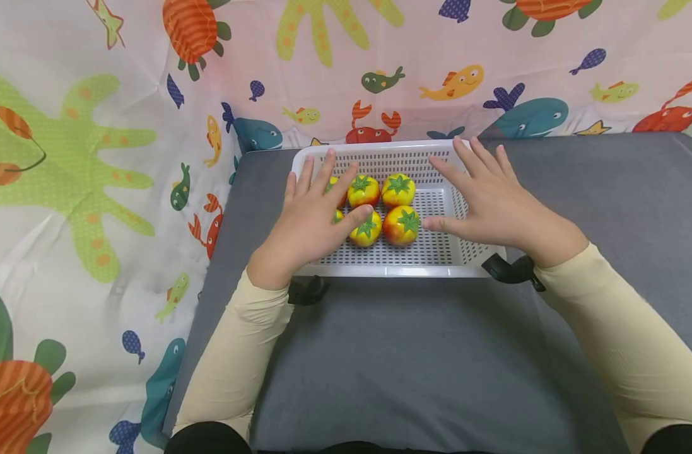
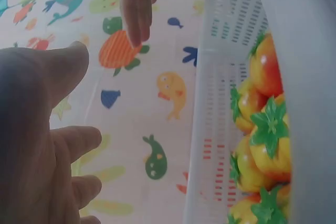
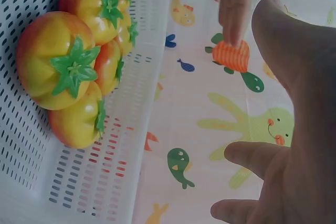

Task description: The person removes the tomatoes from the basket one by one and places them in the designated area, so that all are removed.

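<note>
Several yellow-and-red tomatoes [image 1: 401, 226] with green star-shaped leaves sit in two rows in a white perforated plastic basket [image 1: 399, 272]. My left hand [image 1: 311, 221] is spread above the basket's left part, hiding some of the tomatoes there. Over the basket's right end hovers my right hand [image 1: 496, 202], its fingers straight and apart. Its thumb tip appears close beside the front right tomato in the head view; whether they touch I cannot tell. Neither hand grips anything. From the right wrist view, the tomatoes [image 3: 55, 61] lie against one another beside the basket wall [image 3: 149, 98].
A grey cloth [image 1: 414, 353] covers the table under the basket. Behind and to the left hangs a white curtain [image 1: 334, 82] with sea-animal prints, close to the table's back edge. Black straps [image 1: 513, 270] are worn at the wrists, over pale sleeves.
</note>
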{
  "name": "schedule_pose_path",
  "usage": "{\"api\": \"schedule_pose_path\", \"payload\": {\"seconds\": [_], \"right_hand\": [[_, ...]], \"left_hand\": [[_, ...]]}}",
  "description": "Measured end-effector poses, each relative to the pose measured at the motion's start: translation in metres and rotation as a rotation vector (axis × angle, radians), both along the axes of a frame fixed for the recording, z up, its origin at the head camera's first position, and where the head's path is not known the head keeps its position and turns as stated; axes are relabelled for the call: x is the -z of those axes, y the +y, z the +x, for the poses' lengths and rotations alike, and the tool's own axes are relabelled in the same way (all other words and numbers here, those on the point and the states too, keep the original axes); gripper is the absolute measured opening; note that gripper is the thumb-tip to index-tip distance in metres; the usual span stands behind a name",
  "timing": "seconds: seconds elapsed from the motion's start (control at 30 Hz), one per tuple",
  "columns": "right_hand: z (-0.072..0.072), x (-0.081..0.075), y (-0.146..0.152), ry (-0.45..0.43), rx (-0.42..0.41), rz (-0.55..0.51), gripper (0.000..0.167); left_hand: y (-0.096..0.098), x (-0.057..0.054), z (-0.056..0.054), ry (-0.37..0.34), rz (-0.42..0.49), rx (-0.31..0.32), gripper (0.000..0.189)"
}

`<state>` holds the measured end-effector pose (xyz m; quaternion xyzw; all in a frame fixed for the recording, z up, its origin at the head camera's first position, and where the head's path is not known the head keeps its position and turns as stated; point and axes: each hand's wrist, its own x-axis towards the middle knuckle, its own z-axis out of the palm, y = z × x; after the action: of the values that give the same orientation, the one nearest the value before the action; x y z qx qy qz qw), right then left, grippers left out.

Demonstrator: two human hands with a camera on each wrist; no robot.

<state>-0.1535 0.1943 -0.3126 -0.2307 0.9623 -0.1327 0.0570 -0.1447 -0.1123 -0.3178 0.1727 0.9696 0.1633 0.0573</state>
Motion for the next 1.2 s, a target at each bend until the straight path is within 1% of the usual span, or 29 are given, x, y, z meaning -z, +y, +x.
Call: {"api": "schedule_pose_path", "payload": {"seconds": [0.17, 0.3, 0.5, 0.63, 0.73, 0.9, 1.03, 1.2], "right_hand": [[-0.005, -0.004, -0.004, 0.003, -0.004, 0.0, 0.105], [-0.008, -0.006, -0.008, -0.013, -0.013, 0.001, 0.105], [-0.011, -0.009, -0.014, -0.023, -0.028, 0.018, 0.104], [-0.012, -0.007, -0.018, -0.046, -0.028, 0.022, 0.105], [-0.014, -0.005, -0.019, -0.06, -0.023, 0.026, 0.106], [-0.019, -0.003, -0.025, -0.082, -0.019, 0.026, 0.105], [-0.024, -0.001, -0.029, -0.107, -0.023, 0.013, 0.104], [-0.032, 0.001, -0.034, -0.113, -0.024, 0.001, 0.104]], "left_hand": [[-0.011, 0.007, -0.004, -0.001, 0.037, -0.031, 0.084], [-0.022, 0.011, -0.007, -0.01, 0.087, -0.063, 0.084], [-0.039, 0.018, -0.012, -0.002, 0.157, -0.108, 0.084], [-0.05, 0.026, -0.013, -0.037, 0.207, -0.138, 0.082], [-0.057, 0.031, -0.014, -0.064, 0.239, -0.147, 0.081], [-0.072, 0.041, -0.021, -0.092, 0.253, -0.15, 0.08], [-0.084, 0.047, -0.026, -0.13, 0.264, -0.167, 0.08], [-0.096, 0.052, -0.03, -0.185, 0.316, -0.168, 0.084]]}}
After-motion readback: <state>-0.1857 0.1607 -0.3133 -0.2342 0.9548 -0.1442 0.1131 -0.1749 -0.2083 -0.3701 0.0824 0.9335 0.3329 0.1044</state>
